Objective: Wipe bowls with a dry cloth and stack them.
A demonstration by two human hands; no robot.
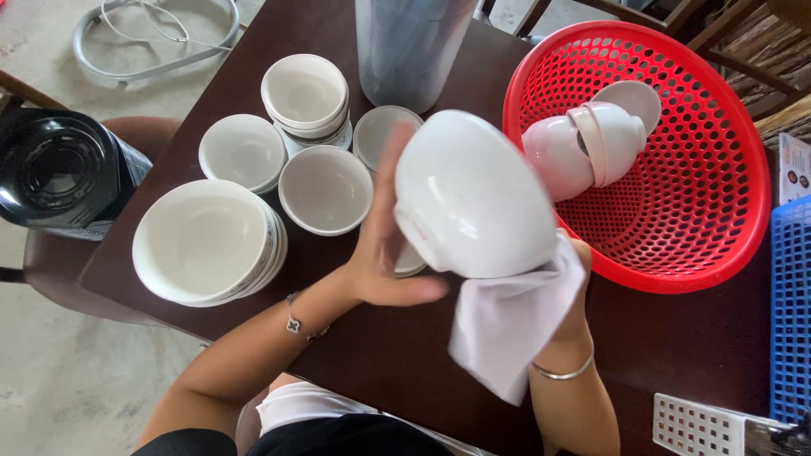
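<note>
Overhead, two bare hands hold a white bowl (473,194) tilted above a dark wooden table (405,355).

The left hand (384,253) grasps the bowl at its rim side, fingers spread up along the edge, while the right hand (574,287) grips it from underneath through a white cloth (507,325) that hangs down toward the person (most of that hand is hidden by the cloth). Just right of the bowl sits a red perforated basket (701,219) with a few white bowls (591,139) lying tipped inside. To the left, on the table, stand stacks of white bowls (211,245) of several sizes, rims upward. A blue crate (792,312) shows at the right edge.
</note>
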